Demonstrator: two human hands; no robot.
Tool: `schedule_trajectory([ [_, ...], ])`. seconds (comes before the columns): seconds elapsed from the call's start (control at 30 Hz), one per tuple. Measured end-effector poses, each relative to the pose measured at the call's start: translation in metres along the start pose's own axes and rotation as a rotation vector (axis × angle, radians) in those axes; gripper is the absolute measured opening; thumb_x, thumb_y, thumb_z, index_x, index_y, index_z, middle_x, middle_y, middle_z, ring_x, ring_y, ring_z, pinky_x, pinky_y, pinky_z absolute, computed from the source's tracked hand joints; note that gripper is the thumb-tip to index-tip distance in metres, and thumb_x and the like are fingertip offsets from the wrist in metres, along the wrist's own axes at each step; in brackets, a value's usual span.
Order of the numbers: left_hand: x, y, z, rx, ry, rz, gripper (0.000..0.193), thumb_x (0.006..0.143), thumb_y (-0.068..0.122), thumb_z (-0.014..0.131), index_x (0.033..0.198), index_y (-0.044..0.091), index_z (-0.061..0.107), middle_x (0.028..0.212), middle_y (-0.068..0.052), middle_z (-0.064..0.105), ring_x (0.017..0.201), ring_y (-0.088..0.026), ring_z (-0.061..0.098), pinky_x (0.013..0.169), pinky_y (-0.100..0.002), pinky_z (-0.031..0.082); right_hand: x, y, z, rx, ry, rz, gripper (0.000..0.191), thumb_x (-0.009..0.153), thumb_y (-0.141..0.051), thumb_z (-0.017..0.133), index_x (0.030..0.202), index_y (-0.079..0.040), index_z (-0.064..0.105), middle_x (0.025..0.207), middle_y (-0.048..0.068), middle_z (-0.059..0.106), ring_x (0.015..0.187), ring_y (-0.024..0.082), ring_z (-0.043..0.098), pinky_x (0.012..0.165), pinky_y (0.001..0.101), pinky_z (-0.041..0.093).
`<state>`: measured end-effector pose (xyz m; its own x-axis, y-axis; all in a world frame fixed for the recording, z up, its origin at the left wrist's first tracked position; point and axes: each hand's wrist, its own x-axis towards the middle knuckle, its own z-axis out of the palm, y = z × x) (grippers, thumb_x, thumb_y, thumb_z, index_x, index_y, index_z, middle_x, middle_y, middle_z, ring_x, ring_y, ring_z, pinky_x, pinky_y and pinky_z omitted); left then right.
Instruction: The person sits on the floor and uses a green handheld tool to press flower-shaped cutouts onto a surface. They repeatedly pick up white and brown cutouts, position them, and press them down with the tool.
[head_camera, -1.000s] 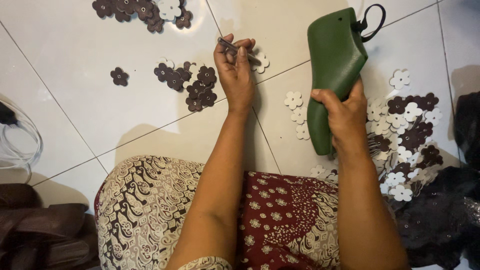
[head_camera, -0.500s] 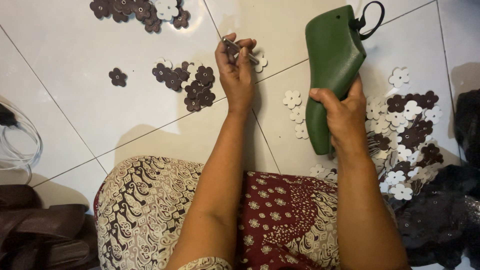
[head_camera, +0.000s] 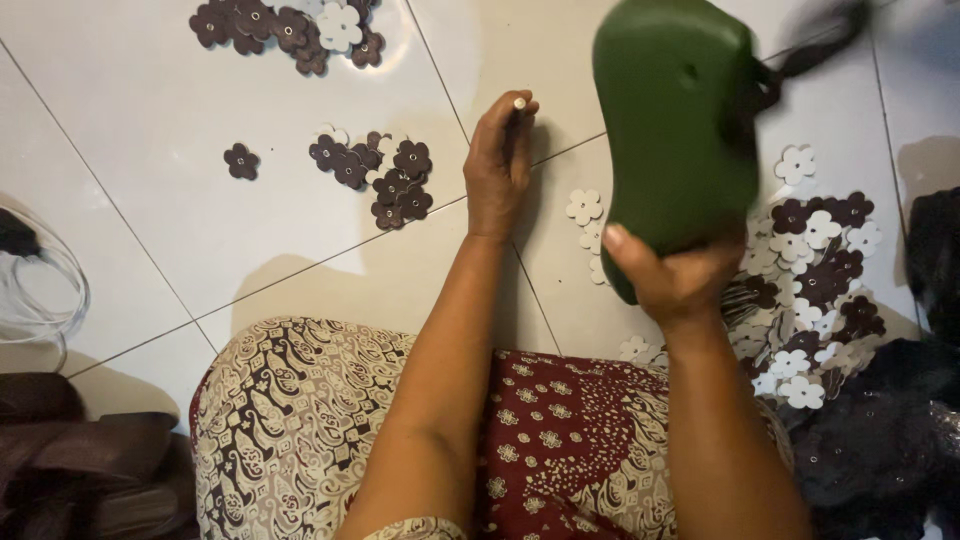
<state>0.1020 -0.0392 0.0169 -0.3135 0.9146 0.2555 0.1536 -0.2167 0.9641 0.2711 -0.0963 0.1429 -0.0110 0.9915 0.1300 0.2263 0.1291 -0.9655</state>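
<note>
The right hand (head_camera: 670, 275) grips a blurred green shoe-shaped block (head_camera: 675, 125), while the left hand (head_camera: 497, 165), fingers closed, pinches what looks like a small pin (head_camera: 519, 103) above the tiled floor (head_camera: 150, 150).

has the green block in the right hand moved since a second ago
Yes. The green block has swung left toward the left hand, away from the flower pile on the right, its broad face now turned toward the camera.
</note>
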Motion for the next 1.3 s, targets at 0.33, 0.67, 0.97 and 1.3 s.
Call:
schedule_trajectory([
  [0.33,0.001,0.006,-0.002,0.088,-0.021,0.043,0.038,0.102,-0.005,0.062,0.133,0.016,0.055,0.123,-0.006,0.068,0.11,-0.018,0.07,0.094,-0.03,0.059,0.013,-0.027,0.002,-0.718,-0.087,-0.214,0.085,0.066,-0.013,0.085,0.142,0.002,0.051,0.125,0.024,0.065,0.11,0.037,0.065,0.093,0.0422,0.054],
  [0.67,0.0,0.005,-0.005,0.136,-0.017,-0.045,0.044,0.095,-0.007,0.061,0.134,0.014,0.056,0.121,-0.009,0.067,0.1,-0.018,0.069,0.09,-0.031,0.057,0.003,-0.015,0.005,-0.303,-0.172,-0.155,0.068,0.076,-0.015,0.08,0.14,-0.004,0.059,0.122,0.013,0.067,0.108,0.027,0.068,0.098,0.035,0.057],
  [0.97,0.008,0.006,-0.007,-0.592,0.164,-0.287,0.026,0.105,0.007,0.05,0.131,0.008,0.051,0.114,-0.004,0.068,0.106,-0.014,0.068,0.093,-0.03,0.06,0.012,0.004,-0.002,-0.008,0.109,0.206,0.055,0.086,-0.011,0.072,0.136,0.003,0.053,0.12,0.011,0.066,0.104,0.022,0.065,0.097,0.0327,0.055],
  [1.3,0.012,0.036,-0.023,0.564,-0.069,-0.262,0.024,0.093,0.02,0.069,0.115,0.011,0.067,0.112,-0.013,0.065,0.097,-0.032,0.066,0.08,-0.043,0.054,0.023,0.022,-0.001,0.172,0.235,0.382,0.053,0.085,-0.002,0.07,0.135,0.002,0.053,0.116,0.007,0.063,0.101,0.017,0.062,0.09,0.0285,0.053],
])
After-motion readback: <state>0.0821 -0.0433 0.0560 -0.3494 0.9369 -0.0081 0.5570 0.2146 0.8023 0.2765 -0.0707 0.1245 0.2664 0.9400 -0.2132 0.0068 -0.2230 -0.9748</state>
